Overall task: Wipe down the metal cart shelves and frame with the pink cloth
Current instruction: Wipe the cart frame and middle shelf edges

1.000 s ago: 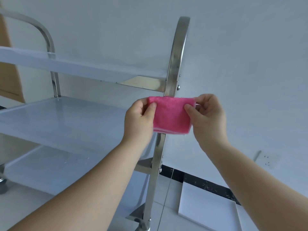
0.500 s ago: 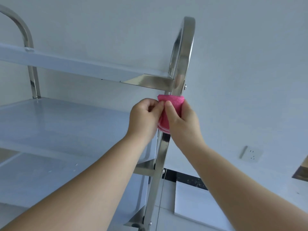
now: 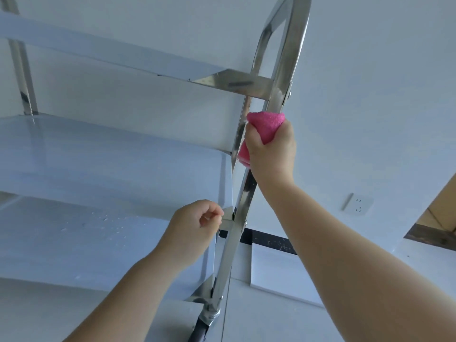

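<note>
A steel cart fills the left and middle of the head view, with a top shelf point(image 3: 123, 55), a middle shelf point(image 3: 111, 154) and a lower shelf point(image 3: 98, 243). Its shiny right frame post point(image 3: 283, 70) arches up out of view. My right hand point(image 3: 270, 154) grips the pink cloth point(image 3: 267, 122), wrapped around that post just under the top shelf bracket. My left hand point(image 3: 197, 225) hangs lower, near the middle shelf's corner, fingers loosely curled and holding nothing.
A caster wheel point(image 3: 199, 329) sits under the post at the floor. Behind the cart is a pale wall with a socket point(image 3: 357, 203) and a black skirting strip point(image 3: 269, 239). A white board point(image 3: 278, 275) leans against the wall. Small specks lie on the lower shelf.
My left hand let go of the cloth and dropped down beside the middle shelf corner. My right hand now holds the cloth alone around the post. The view has tilted and moved closer.
</note>
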